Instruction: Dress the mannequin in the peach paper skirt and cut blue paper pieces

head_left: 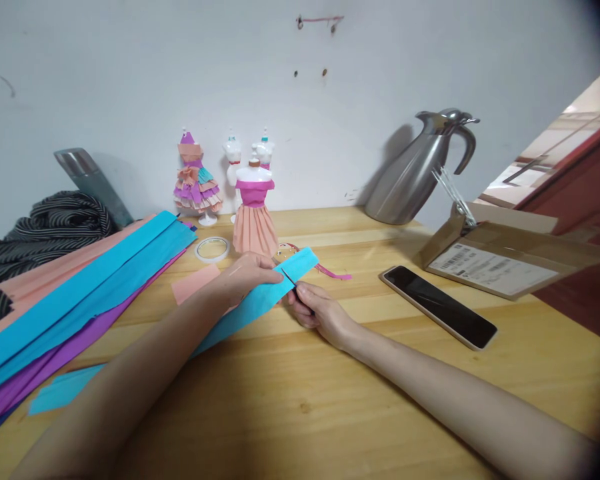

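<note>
A long strip of blue crepe paper [250,310] runs slantwise over the table, passing under my left forearm. My left hand [247,277] pinches it near its far end, thumb on top. Dark-handled scissors [291,280] are gripped in my right hand [317,308], their blade lying across the strip just right of my left thumb. How far the paper is cut I cannot tell. Right behind my hands stands a small mannequin [255,207] in a magenta top and pleated peach skirt. A peach paper piece [195,283] lies beside my left wrist.
Folded crepe paper sheets [95,287] cover the left side. A tape roll [213,249] lies near a mannequin in a ruffled dress [196,177]. To the right are a phone [439,307], a cardboard box [495,257] and a steel jug [413,170]. A bottle [93,183] stands back left.
</note>
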A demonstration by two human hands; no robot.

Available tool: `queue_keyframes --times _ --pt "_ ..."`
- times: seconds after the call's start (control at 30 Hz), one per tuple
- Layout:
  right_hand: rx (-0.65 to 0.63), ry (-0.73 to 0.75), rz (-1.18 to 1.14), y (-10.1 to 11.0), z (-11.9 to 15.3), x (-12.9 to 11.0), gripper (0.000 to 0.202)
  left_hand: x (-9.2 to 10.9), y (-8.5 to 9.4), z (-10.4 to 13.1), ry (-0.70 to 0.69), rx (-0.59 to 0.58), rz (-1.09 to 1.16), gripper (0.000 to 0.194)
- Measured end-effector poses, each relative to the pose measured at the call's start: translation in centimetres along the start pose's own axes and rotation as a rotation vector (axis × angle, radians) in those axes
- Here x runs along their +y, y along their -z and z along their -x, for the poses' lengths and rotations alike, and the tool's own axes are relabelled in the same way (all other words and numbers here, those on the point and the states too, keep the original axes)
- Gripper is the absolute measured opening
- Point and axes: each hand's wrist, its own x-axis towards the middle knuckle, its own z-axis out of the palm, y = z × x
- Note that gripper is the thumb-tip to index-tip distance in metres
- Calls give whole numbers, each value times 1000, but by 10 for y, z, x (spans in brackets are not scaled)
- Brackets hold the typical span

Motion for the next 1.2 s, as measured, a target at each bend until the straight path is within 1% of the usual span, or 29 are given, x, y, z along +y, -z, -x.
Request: queue_keyframes --times 0.17,0.5,0.73,0.87,0.97,1.13,1.2 --pt "4 -8 -4 -1 0 -1 39 -2 0 -1 -20 -17 36 18" --pt "13 -18 -6 -2 0 -2 39 3 -1 3 13 3 26 19" --pt "13 -3 26 -3 1 -3 40 3 0 3 6 -34 39 21" --pt "37 -3 41 -3 1 -2 40 1 2 3 20 -57 11 21" --pt "40 -7 46 -4 2 -3 40 3 4 3 -11 -56 -38 23" --pt "40 -4 42 -5 2 -5 39 7 6 6 -86 -53 -115 34" --pt "40 -6 46 -5 3 -5 40 8 6 7 -90 -35 -135 33"
